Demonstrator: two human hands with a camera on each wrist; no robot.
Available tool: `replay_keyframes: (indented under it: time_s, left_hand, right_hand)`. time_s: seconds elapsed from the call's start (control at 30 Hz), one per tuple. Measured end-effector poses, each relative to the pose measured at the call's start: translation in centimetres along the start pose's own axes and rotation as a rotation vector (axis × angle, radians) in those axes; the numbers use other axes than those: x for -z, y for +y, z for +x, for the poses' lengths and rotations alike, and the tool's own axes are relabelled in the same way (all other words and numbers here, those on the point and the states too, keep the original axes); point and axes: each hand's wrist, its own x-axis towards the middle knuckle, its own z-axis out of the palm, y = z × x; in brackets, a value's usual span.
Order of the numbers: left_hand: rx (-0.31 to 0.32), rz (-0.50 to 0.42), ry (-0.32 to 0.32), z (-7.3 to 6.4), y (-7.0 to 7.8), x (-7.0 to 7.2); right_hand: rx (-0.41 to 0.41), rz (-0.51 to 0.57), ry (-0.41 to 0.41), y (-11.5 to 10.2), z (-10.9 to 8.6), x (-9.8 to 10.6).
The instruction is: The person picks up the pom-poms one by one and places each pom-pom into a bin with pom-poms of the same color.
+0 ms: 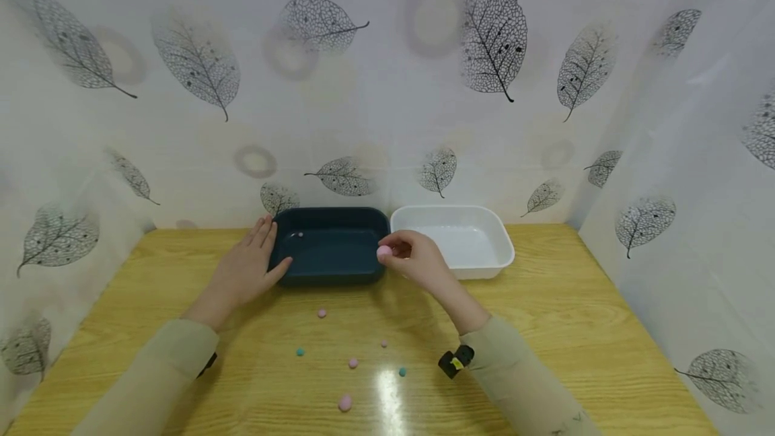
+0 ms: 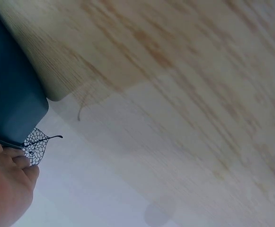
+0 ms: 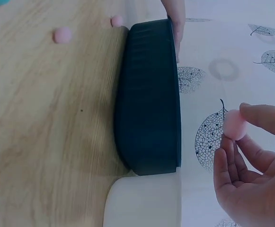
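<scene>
A dark blue rectangular tray (image 1: 329,280) stands at the back of the table, with one small pale ball (image 1: 301,235) inside it. My left hand (image 1: 247,266) rests on the tray's left side, fingers straight and thumb over the near left corner. My right hand (image 1: 422,262) pinches a pink ball (image 3: 235,125) between thumb and fingertips, above the tray's right end. The white tray (image 1: 507,258) sits directly right of the dark one. In the right wrist view the pink ball is held clear of both trays.
Several small balls lie loose on the wooden table (image 1: 545,355) in front of the trays, among them a pink ball (image 1: 345,403), a teal ball (image 1: 300,352) and another teal ball (image 1: 402,371). A leaf-patterned white curtain (image 1: 387,120) hangs behind and at both sides.
</scene>
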Motion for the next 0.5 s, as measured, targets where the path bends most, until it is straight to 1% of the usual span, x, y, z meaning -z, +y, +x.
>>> replay_keyframes:
  time_s: [0.2, 0.5]
  left_hand:
    - [0.001, -0.006, 0.004, 0.2, -0.1, -0.1]
    - [-0.001, -0.006, 0.007, 0.4, -0.2, -0.2]
  right_hand:
    - [-0.040, 0.010, -0.004, -0.6, 1.7, -0.7]
    - [-0.031, 0.019, -0.004, -1.1, 4.0, -1.9]
